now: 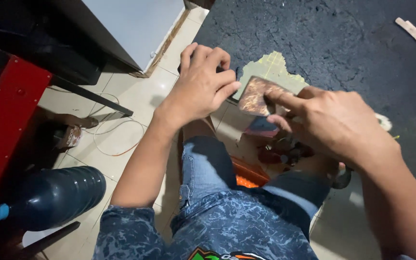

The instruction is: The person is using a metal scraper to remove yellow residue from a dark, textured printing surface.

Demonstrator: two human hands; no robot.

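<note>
A small flat rectangular piece (256, 95) with a mottled copper-brown face is held up between both hands above my lap. My left hand (201, 84) has its fingers curled, with the fingertips at the piece's left edge. My right hand (331, 120) pinches the right side of the piece, with the index finger laid across its face. Below the piece lie a dark red-and-blue flat object (262, 127) and a cluster of small dark parts (285, 151), partly hidden by my right hand.
I sit over a pale tiled floor (121, 135) in blue patterned shorts (227, 221). A dark mat (343, 43) with a torn patch covers the right. A dark ribbed bottle (54, 195), a red cabinet (6, 110), a thin cable (116, 139) and an orange item (247, 178) lie nearby.
</note>
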